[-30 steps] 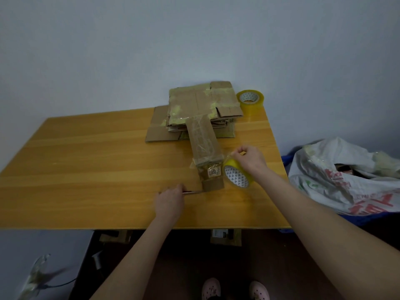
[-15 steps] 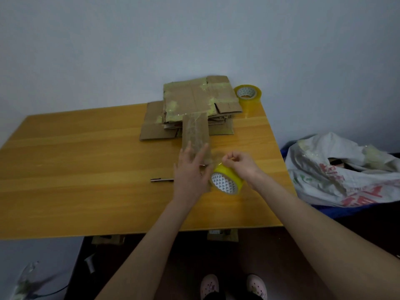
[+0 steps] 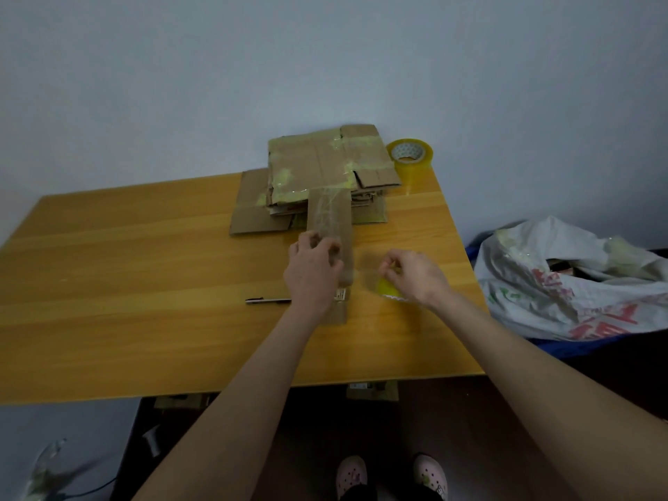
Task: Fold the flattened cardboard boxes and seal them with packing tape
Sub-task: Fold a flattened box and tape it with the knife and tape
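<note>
Wide tabletop (image 3: 126,283) left of the narrow cardboard box (image 3: 330,215); curled left hand (image 3: 312,273) grips it, right hand (image 3: 415,274) pinches tape roll (image 3: 386,288) alongside.

The right hand (image 3: 415,274) hides most of the tape roll (image 3: 386,288), apparently gripped.

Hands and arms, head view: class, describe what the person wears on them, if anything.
Nothing visible. The left hand and right hand are gloveless, with no watch or wristband showing. Both forearms are bare, with no sleeves in frame.

Curled left hand (image 3: 312,273), curled right hand (image 3: 415,274)
</note>
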